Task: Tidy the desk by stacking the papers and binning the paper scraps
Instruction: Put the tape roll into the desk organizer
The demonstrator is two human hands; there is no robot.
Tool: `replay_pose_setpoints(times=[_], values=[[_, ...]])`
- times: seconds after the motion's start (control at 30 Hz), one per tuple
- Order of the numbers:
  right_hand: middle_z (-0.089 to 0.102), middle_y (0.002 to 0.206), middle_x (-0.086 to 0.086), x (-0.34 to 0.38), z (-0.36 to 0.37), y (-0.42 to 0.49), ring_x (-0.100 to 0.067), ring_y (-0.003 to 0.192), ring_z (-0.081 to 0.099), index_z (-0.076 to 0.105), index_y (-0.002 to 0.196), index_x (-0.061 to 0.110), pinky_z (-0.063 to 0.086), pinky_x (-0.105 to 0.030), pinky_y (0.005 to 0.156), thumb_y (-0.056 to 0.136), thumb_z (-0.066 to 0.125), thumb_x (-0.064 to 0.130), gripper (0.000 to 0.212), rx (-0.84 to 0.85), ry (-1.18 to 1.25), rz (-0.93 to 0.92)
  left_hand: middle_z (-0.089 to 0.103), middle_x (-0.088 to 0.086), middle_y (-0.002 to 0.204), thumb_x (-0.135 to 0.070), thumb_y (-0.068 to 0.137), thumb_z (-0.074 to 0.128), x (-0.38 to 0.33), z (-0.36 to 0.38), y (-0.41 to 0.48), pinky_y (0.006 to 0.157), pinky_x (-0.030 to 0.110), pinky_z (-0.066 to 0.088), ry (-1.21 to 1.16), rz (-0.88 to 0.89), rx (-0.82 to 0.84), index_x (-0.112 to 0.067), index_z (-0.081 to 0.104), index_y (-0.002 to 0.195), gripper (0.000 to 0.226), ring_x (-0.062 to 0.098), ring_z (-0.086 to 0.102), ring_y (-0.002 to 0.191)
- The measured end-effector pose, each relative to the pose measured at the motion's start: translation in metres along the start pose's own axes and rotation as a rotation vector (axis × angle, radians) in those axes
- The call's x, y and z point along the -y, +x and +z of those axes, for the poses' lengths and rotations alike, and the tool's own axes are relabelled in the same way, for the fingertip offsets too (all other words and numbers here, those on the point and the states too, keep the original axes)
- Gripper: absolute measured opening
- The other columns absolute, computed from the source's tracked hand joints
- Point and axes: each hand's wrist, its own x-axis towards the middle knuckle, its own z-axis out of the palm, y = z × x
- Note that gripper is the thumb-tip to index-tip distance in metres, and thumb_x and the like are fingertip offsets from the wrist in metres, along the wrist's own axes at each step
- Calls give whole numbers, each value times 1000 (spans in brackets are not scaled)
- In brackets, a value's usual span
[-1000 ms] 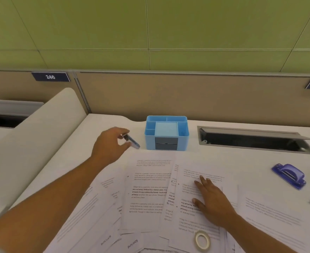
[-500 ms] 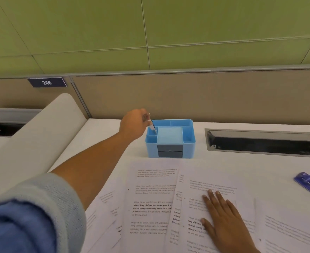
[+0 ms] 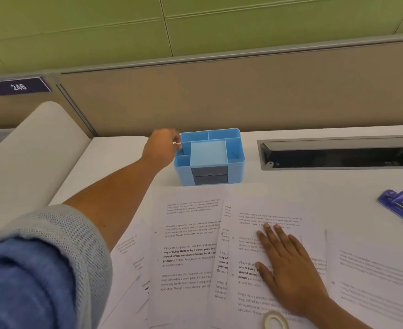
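Several printed papers (image 3: 188,233) lie loose and overlapping across the white desk. My right hand (image 3: 288,269) rests flat on one sheet, fingers spread, holding nothing. My left hand (image 3: 160,148) reaches to the left side of a blue desk organizer (image 3: 233,172). Its fingertips pinch a small grey-white pen-like object (image 3: 177,144) over the organizer's left compartment, and the object's lower end is hidden inside. I see no paper scraps and no bin.
A ring of clear tape (image 3: 276,321) lies on the papers at the near edge. A purple hole punch (image 3: 402,205) sits at the right. A recessed cable slot (image 3: 338,155) runs behind it. A padded white divider (image 3: 29,162) borders the desk on the left.
My left hand carried the small object from above the papers to the organizer and lowered it into the left compartment. My right hand stayed flat on the sheet.
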Motion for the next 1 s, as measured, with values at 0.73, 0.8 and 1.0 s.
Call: replay_pose_setpoints(times=[0.73, 0.8, 1.0], values=[[-12, 163, 11, -2, 5, 0, -12, 150, -15, -5, 155, 30, -1, -38, 120, 96, 9, 65, 70, -33, 1, 2, 65, 5, 127, -33, 100, 53, 13, 33, -33, 77, 31, 47, 99, -44, -41, -18, 63, 125, 31, 25, 64, 105], [-5, 164, 9, -2, 4, 0, -13, 151, -10, 0, 156, 29, 2, -38, 120, 97, 13, 63, 70, -41, 0, -1, 58, 4, 139, -37, 100, 53, 11, 34, -50, 89, 34, 49, -9, -67, -86, -19, 57, 133, 38, 25, 59, 120], [-13, 163, 10, -3, 7, 2, -12, 150, -17, -8, 155, 30, -2, -37, 121, 96, 6, 65, 70, -42, -3, -7, 44, -2, 154, -44, 98, 53, -13, 70, -167, 110, 31, 32, -229, -71, -162, -25, 53, 138, 45, 18, 39, 143]])
